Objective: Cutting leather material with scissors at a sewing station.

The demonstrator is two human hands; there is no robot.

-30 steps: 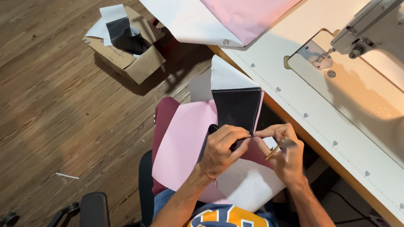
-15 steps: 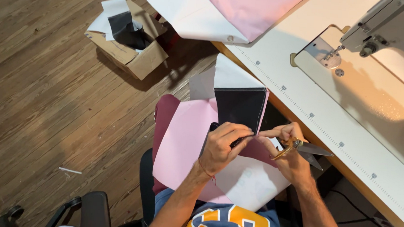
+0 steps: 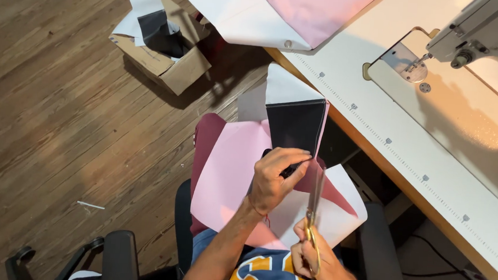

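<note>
Here, a white bench (image 3: 379, 117) edge runs diagonally beside the seated person's lap, open wood floor (image 3: 57, 121) to the left. The left hand (image 3: 274, 180) pinches a black fabric piece (image 3: 294, 125) over pink sheets (image 3: 229, 174); the right hand (image 3: 316, 261) grips gold-handled scissors (image 3: 314, 212), blades upward.

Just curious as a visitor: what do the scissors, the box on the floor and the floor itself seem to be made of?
Scissors in the right hand: metal, by the look; grey blades, brass-coloured handles with a dull shine.
Box: brown corrugated cardboard, matte, with open flaps.
Floor: wood planks or a wood-look covering; grain lines and plank seams show, low sheen.
</note>
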